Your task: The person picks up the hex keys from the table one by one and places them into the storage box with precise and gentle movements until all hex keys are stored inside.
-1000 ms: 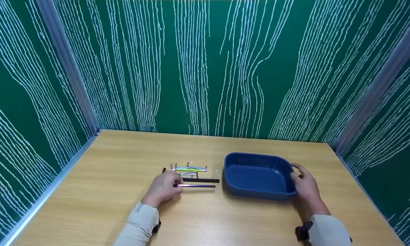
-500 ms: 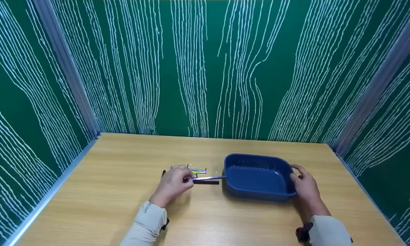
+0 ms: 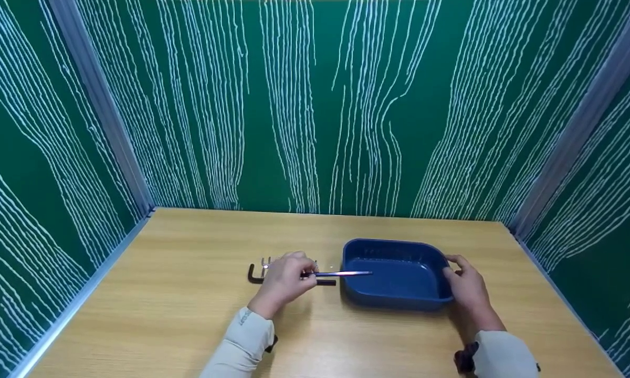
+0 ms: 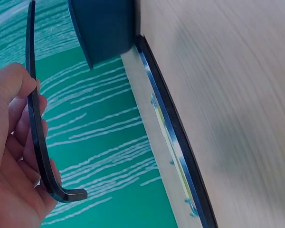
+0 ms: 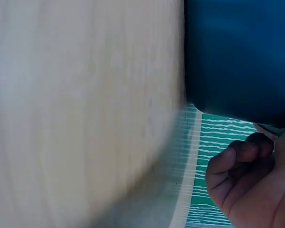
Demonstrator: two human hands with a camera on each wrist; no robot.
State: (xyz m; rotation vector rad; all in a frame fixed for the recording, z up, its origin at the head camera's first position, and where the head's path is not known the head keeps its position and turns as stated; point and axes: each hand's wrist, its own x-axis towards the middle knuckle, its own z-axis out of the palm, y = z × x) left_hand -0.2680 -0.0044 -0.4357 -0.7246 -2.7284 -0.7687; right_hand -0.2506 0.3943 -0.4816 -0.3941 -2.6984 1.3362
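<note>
My left hand (image 3: 286, 278) pinches a dark, shiny hex key (image 3: 346, 273) between thumb and fingers. Its long arm points right and overlaps the left rim of a blue plastic bin (image 3: 394, 303). In the left wrist view the bent short end of the key hangs below the fingers. At the bin's right side, my right hand (image 3: 470, 286) grips the rim, thumb on the inner side. Beneath the left hand, a large black hex key (image 3: 326, 282) lies on the table. Several smaller hex keys (image 4: 173, 159) lie beyond it, mostly hidden by the hand in the head view.
The wooden table (image 3: 205, 336) carries the bin and the keys. Green panels (image 3: 294, 105) with white wavy lines stand behind it and at both sides, joined by metal posts (image 3: 97, 100).
The left hand has lifted the hex key off the table and carried it right and slightly away, its tip now over the bin. The right hand has kept its grip on the bin.
</note>
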